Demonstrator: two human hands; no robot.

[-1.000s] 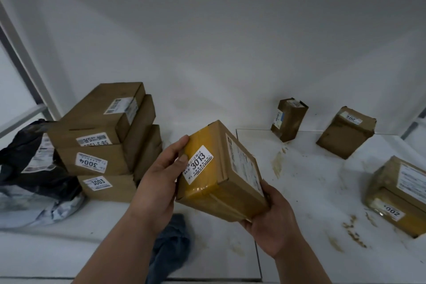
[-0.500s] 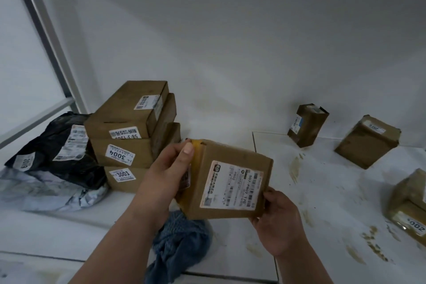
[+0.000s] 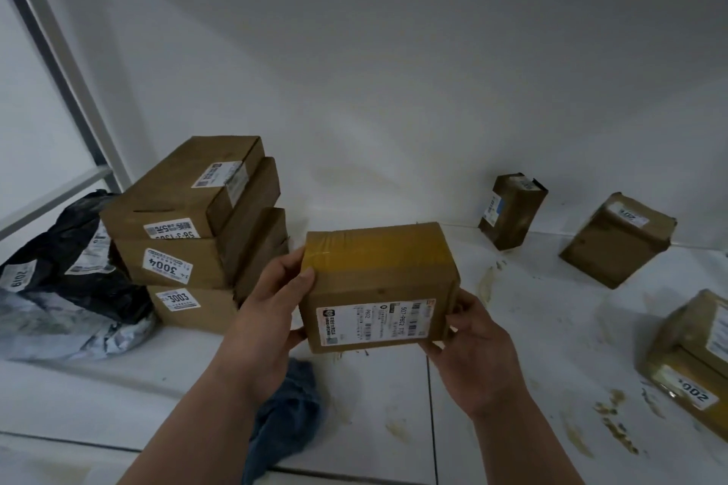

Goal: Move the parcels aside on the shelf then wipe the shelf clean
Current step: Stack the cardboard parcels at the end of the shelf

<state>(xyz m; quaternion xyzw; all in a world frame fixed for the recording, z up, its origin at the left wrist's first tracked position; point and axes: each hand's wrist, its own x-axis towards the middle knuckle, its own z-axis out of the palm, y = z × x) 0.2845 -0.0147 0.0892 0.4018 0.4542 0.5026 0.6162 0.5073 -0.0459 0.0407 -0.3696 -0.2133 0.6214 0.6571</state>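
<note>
Fingers (image 3: 293,268) of the left hand (image 3: 264,315) are curling round the left end of a box (image 3: 378,283), and the right hand (image 3: 472,346) is gripping its right end, thumb on the front face, so the box is hanging above the shelf (image 3: 394,398) between both hands. The box is brown cardboard, yellow tape across the top, white barcode label on the face toward the camera, corners looking square and undamaged.

Progress, judging by layout: partway through the moving step. Left of the fingers a stack (image 3: 197,232) of three boxes is sitting against the back wall, with dark and grey bags (image 3: 67,287) further left, so that side looks like the gathering spot. Right of the fingers four boxes are still scattered: a small one (image 3: 512,217) at the back, another (image 3: 616,240) beside it, and a stacked pair (image 3: 697,358) at the right edge. Wiping looks not yet started: brown smears (image 3: 488,280) are showing on the shelf to the right, and a blue cloth (image 3: 287,406) is lying crumpled below the left hand, untouched.
</note>
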